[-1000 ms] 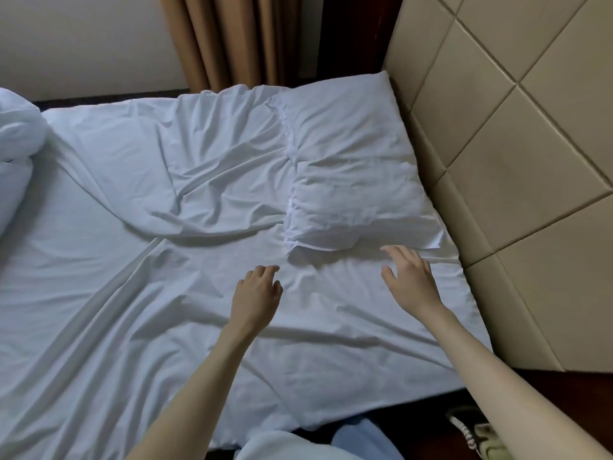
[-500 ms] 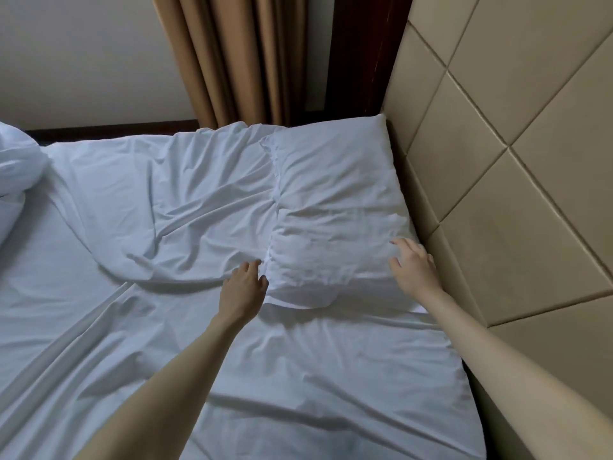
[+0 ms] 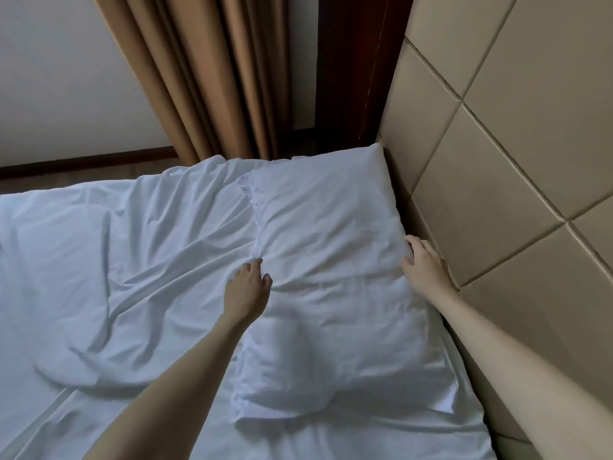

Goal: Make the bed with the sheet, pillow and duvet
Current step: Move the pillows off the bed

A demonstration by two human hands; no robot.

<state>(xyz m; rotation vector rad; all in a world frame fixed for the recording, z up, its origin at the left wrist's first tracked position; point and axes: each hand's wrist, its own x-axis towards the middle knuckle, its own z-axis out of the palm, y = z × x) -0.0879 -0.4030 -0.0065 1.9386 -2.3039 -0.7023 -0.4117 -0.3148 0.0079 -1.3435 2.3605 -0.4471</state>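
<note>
White pillow, seemingly plain; tan curtain.

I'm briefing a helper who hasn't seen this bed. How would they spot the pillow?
Start at the tan padded headboard. The pillow lies right against it on the white sheet, between both hands. It is the one plump, raised rectangle; the linen beside it lies flat and creased.

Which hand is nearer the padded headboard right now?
Right. The right hand is at the pillow's headboard-side edge, right beside the padded headboard. The left hand rests on the pillow's opposite edge, a pillow's width away.
</note>
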